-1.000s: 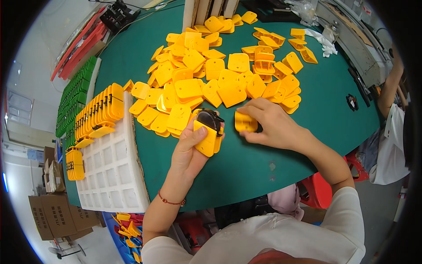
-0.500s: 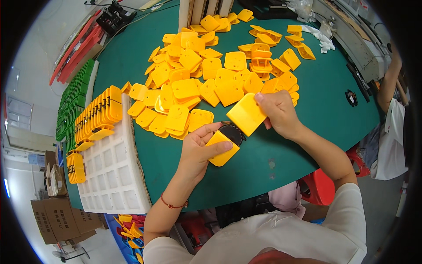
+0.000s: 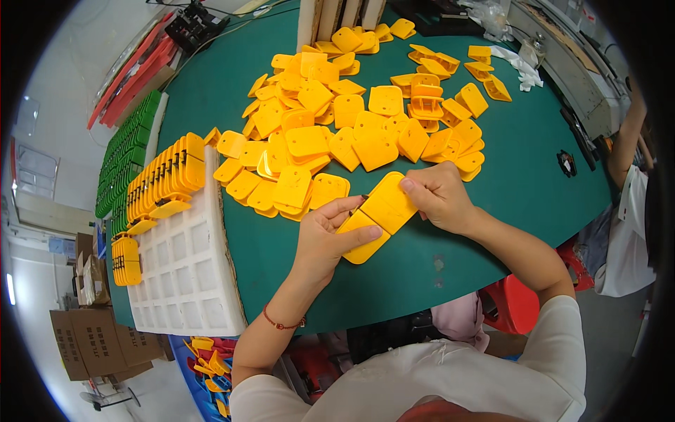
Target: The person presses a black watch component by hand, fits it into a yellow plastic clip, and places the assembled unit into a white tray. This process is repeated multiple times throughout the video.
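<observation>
My left hand (image 3: pixel 325 239) is closed around a yellow plastic shell (image 3: pixel 363 244), thumb on its flat face. My right hand (image 3: pixel 439 198) pinches a second yellow shell (image 3: pixel 391 202) by its far right corner. The two shells meet edge to edge in a slanting line, with only a thin seam between them. The black insert is now almost wholly covered; a small dark bit shows near my left fingertips. Beyond my hands lies a heap of loose yellow shells (image 3: pixel 307 143).
At the left stands a white gridded tray (image 3: pixel 184 299), partly filled with yellow pieces (image 3: pixel 169 169) and green pieces (image 3: pixel 130 151). A small black part (image 3: pixel 566 163) lies at the right on the green table (image 3: pixel 309 313). A red stool (image 3: pixel 512 302) stands below the table edge. Another person's arm (image 3: pixel 628 133) shows far right.
My right hand has brought its yellow shell down onto the black insert, against the shell in my left hand. The gap between the shells has closed. The view has shifted slightly.
</observation>
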`<state>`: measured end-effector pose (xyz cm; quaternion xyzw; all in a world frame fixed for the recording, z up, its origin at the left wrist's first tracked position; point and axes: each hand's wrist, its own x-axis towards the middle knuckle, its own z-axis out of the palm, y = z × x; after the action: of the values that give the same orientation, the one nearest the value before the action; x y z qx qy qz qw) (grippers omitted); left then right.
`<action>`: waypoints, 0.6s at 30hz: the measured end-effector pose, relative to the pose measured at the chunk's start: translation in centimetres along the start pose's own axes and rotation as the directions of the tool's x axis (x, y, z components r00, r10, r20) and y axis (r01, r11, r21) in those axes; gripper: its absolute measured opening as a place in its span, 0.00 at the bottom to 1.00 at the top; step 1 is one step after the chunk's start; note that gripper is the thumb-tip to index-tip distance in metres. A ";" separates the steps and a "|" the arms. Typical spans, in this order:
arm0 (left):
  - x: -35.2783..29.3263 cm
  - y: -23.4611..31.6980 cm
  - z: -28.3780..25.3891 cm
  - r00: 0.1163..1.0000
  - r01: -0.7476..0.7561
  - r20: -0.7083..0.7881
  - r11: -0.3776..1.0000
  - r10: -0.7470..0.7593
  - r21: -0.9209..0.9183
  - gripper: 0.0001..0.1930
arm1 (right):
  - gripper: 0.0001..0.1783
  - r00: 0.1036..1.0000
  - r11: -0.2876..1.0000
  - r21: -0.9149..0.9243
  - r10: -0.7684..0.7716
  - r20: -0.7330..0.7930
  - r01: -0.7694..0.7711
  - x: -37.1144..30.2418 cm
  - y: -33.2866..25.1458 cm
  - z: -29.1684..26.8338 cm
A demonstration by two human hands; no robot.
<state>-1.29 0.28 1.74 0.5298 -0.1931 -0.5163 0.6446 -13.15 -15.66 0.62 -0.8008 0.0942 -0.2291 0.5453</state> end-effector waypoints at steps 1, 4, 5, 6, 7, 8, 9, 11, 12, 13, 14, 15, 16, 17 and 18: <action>0.1 0.0 0.0 1.000 -0.005 -0.006 1.000 0.005 0.000 0.22 | 0.22 1.000 1.000 -0.001 0.024 -0.005 -0.024 0.0 0.1 0.0; -0.1 0.1 -0.3 1.000 -0.019 -0.021 0.999 0.020 0.050 0.23 | 0.21 1.000 1.000 -0.020 0.003 -0.003 -0.003 0.1 0.2 0.4; -0.4 0.2 -0.3 0.999 -0.027 -0.027 0.996 0.029 0.088 0.22 | 0.20 1.000 0.999 -0.022 -0.026 0.002 0.026 0.2 0.2 0.5; -0.7 0.3 -0.4 0.998 -0.036 -0.047 0.991 0.042 0.129 0.22 | 0.19 0.998 0.998 -0.015 -0.061 0.013 0.061 0.2 0.3 0.8; -0.8 -0.1 -0.6 0.995 -0.080 -0.037 0.972 0.090 0.221 0.22 | 0.19 0.999 0.989 0.141 0.026 0.045 -0.032 -0.1 0.4 0.9; -1.4 0.6 -0.4 0.989 -0.131 -0.025 0.949 0.144 0.288 0.22 | 0.22 0.995 0.962 0.257 0.092 0.028 -0.096 -0.4 1.0 1.5; -1.9 1.4 0.2 0.981 -0.186 0.008 0.920 0.195 0.346 0.21 | 0.27 0.994 0.982 0.156 0.107 0.034 -0.111 -0.3 1.1 1.0; -3.4 3.5 0.1 0.965 -0.258 0.018 0.930 0.263 0.261 0.17 | 0.32 0.974 0.875 0.429 0.215 0.067 -0.223 -0.5 0.7 1.2; -4.2 5.2 -0.7 0.950 -0.296 0.014 0.883 0.313 0.365 0.17 | 0.32 0.985 0.874 0.455 0.144 0.097 -0.172 -0.5 1.2 0.8; -4.8 6.3 -2.7 0.864 -0.425 0.058 0.661 0.501 0.619 0.17 | 0.31 0.985 0.897 0.409 0.137 0.106 -0.169 -0.4 0.8 0.6; -6.3 8.2 -3.8 0.853 -0.336 -0.095 0.680 0.513 0.652 0.16 | 0.31 0.986 0.917 0.365 0.128 0.109 -0.159 -0.2 0.5 0.6; -7.1 9.9 -6.5 0.758 -0.368 -0.075 0.520 0.648 0.771 0.14 | 0.30 0.985 0.916 0.363 0.144 0.096 -0.169 -0.1 0.3 0.8; -8.3 11.6 -8.8 0.711 -0.297 -0.126 0.458 0.692 0.838 0.15 | 0.28 0.983 0.913 0.366 0.162 0.089 -0.183 0.1 0.6 1.2; -9.5 13.4 -11.1 0.679 -0.116 -0.241 0.425 0.693 0.898 0.15 | 0.23 0.976 0.911 0.351 0.197 0.089 -0.216 0.1 0.4 1.0; -11.2 14.9 -14.8 0.651 -0.022 -0.270 0.373 0.710 0.928 0.14 | 0.20 0.979 0.927 0.315 0.181 0.094 -0.201 0.2 0.3 1.1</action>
<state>12.99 15.78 12.86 0.8547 -0.3152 0.0441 0.4102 -12.37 -14.95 0.03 -0.6946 0.1155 -0.1616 0.6914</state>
